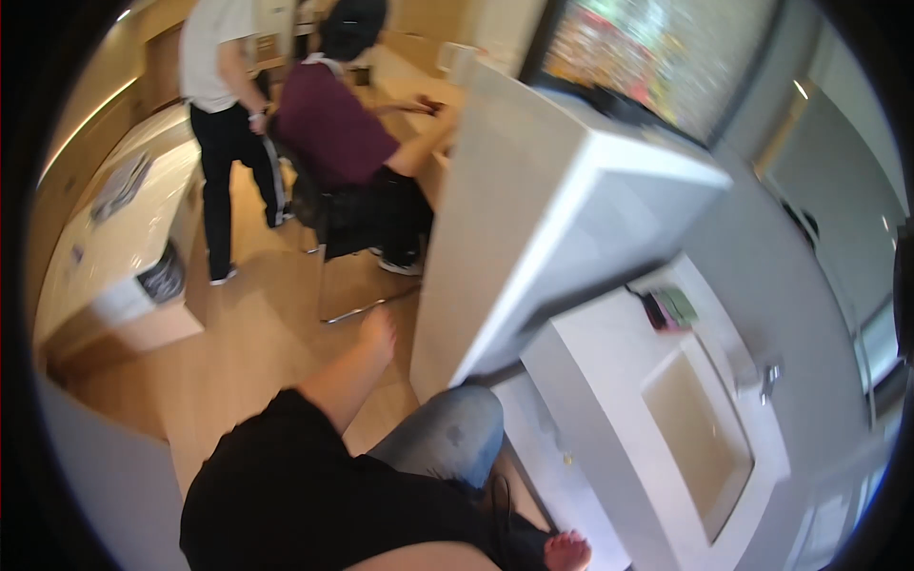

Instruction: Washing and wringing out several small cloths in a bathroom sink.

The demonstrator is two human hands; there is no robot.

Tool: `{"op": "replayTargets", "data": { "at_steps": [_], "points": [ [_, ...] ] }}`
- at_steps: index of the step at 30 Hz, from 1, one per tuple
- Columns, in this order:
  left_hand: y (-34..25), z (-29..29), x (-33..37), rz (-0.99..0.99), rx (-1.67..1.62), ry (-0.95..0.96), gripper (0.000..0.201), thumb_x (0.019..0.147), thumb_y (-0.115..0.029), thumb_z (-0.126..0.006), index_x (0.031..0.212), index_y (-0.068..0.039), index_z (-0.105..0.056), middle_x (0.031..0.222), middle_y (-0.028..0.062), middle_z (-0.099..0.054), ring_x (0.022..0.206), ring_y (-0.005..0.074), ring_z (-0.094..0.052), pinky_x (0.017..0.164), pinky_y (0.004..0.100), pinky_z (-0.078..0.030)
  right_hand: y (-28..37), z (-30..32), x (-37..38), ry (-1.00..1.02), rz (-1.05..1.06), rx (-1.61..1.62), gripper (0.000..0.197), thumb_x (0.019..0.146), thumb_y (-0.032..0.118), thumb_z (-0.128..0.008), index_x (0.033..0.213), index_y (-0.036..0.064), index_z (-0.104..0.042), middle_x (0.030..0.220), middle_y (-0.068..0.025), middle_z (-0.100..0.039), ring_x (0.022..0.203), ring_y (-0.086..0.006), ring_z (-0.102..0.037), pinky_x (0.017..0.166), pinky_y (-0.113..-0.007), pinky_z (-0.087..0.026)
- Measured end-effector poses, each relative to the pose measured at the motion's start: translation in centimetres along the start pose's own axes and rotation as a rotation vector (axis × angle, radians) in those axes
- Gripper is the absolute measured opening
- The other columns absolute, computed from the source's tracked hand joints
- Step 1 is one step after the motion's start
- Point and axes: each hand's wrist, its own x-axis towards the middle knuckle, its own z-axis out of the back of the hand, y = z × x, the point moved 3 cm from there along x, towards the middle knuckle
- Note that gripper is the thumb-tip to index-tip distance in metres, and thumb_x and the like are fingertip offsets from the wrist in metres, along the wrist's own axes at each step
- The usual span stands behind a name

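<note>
My left hand (378, 328) is held out low over the wood floor, beyond the hem of a black sleeve (276, 457). It is smeared by motion, so its fingers do not show clearly, and nothing is seen in it. At the lower edge, my right hand (568, 552) shows only in part, with its fingers curled in; what they close on, if anything, is hidden. This hand is beside the white cabinet front below the sink counter. A knee in faded blue jeans (443, 438) lies between my two arms. Close to it hangs a thin dark cord (503, 497).
A white counter with a sink basin (700, 438), a tap (769, 383) and a green and pink item (671, 309) is at right. A white partition (514, 190) stands ahead. Beyond it, one person (333, 133) sits and another (224, 76) stands near a table (124, 238).
</note>
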Motion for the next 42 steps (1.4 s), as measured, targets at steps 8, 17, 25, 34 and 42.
{"op": "replayTargets", "data": {
  "at_steps": [8, 17, 25, 34, 42],
  "points": [
    [-1.0, 6.0, -9.8, 0.020, 0.489, 0.092, 0.022, 0.093, -0.035, -0.052, 0.080, -0.018, -0.058, 0.064, -0.0044, -0.044, 0.057, 0.0091, -0.041, 0.056, 0.0229, -0.037, 2.8, -9.6, -1.5, -0.283, -0.042, -0.939, 0.027, 0.096, 0.025, -0.059, 0.113, 0.0043, -0.066, 0.102, -0.0056, -0.069, 0.091, -0.0159, -0.065, 0.077, -0.030, -0.053],
    [-4.1, -21.9, -33.4, 0.324, 1.315, 2.029, 0.029, 0.104, -0.024, -0.053, 0.123, -0.005, -0.065, 0.099, 0.0034, -0.067, 0.093, 0.0118, -0.063, 0.082, 0.0272, -0.050, 9.2, -36.5, -1.7, 0.440, 0.203, -1.811, 0.011, 0.090, 0.008, -0.067, 0.099, 0.0038, -0.070, 0.095, -0.0058, -0.071, 0.090, -0.0131, -0.064, 0.081, -0.029, -0.050],
    [4.3, -46.1, -43.2, -0.816, 1.087, 1.777, 0.023, 0.092, -0.021, -0.067, 0.109, -0.005, -0.067, 0.103, 0.0079, -0.064, 0.099, 0.0176, -0.062, 0.087, 0.0329, -0.051, 21.1, -42.2, 11.8, -0.019, 0.653, -1.851, 0.016, 0.090, 0.014, -0.060, 0.091, 0.0002, -0.067, 0.076, -0.0023, -0.064, 0.072, -0.0120, -0.058, 0.065, -0.029, -0.046],
    [12.2, -50.1, -36.6, -1.728, 1.165, 0.575, 0.029, 0.076, -0.023, -0.070, 0.100, -0.006, -0.070, 0.122, 0.0135, -0.058, 0.120, 0.0307, -0.053, 0.104, 0.0457, -0.040, 26.9, -29.3, 17.6, -0.309, 0.539, -2.107, 0.016, 0.086, 0.018, -0.063, 0.090, 0.0045, -0.071, 0.079, -0.0086, -0.069, 0.072, -0.0196, -0.064, 0.069, -0.036, -0.051],
    [8.1, -51.3, -41.5, -1.642, 0.466, 0.966, 0.016, 0.082, -0.002, -0.064, 0.098, -0.003, -0.060, 0.102, 0.0136, -0.061, 0.096, 0.0344, -0.061, 0.081, 0.0444, -0.049, 27.6, -31.4, 17.2, -0.468, 0.605, -2.067, 0.027, 0.086, 0.026, -0.065, 0.101, 0.0049, -0.069, 0.088, -0.0118, -0.070, 0.085, -0.0267, -0.068, 0.076, -0.039, -0.053]
  ]
}}
